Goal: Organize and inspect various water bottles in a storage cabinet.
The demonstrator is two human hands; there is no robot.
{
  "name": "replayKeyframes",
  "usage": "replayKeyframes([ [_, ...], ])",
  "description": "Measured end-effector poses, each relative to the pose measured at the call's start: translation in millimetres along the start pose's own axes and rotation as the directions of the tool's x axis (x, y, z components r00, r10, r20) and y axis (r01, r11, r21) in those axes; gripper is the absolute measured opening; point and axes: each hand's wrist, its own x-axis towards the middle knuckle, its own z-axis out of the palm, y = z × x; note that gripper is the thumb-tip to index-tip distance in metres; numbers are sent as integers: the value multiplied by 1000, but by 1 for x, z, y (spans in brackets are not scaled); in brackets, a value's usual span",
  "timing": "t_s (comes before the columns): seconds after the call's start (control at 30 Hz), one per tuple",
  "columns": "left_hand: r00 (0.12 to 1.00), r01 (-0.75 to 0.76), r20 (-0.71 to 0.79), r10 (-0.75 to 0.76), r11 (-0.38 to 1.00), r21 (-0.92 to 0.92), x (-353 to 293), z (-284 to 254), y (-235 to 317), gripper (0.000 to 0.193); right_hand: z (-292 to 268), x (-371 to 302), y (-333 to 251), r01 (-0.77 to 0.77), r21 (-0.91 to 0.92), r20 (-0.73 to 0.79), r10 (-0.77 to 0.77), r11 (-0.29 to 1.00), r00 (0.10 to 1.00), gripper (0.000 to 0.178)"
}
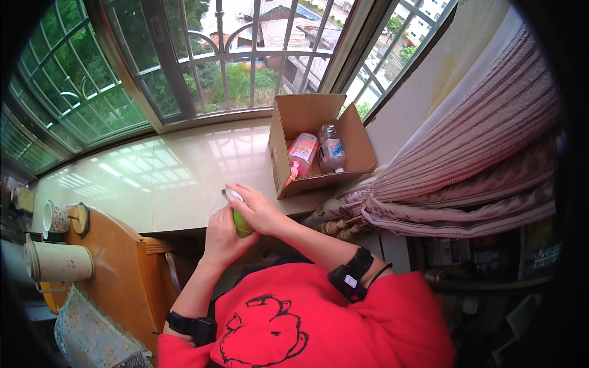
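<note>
In front of my chest, at the near edge of the pale window ledge [202, 211], both hands are closed around a green can [243, 227] with a silvery-white round end. My left hand [222, 234] wraps its lower part from the left. My right hand [261, 211] grips it from the right, its fingers reaching over near the pale end. Much of the can is hidden by the fingers. Beyond my hands to the right, an open cardboard box [337, 180] stands on the ledge. Inside it lie a pink bottle [302, 150] and a clear plastic bottle [332, 153] with a label.
A barred window [245, 80] runs behind the ledge. Pink-brown curtains [454, 178] hang gathered at the right, beside the box. At the left is a wooden table [116, 257] with a cream lidded canister [61, 262], a patterned cup [56, 219] and a floral cloth [92, 331].
</note>
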Motion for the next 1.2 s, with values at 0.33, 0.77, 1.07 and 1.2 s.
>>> replayKeyframes([
  [0.33, 929, 255, -17, -369, 673, -694, 20, -53, -30, 93, -107, 12, -33, 288, 384, -70, -283, 878, 957, 46],
  [0.77, 919, -284, -356, 169, 911, -301, 39, -35, 25, 63, -79, 12, 10, -156, 909, 92, 177, 387, 980, 54],
  [1.07, 977, 204, 186, -101, 206, -957, 53, -38, 27, 59, -127, 24, -73, 444, 185, -84, -436, 877, 896, 47],
  [1.2, 994, 80, 52, -101, 299, -951, 73, -29, 50, 71, -150, 35, -90, 479, 186, -212, -441, 858, 872, 46],
])
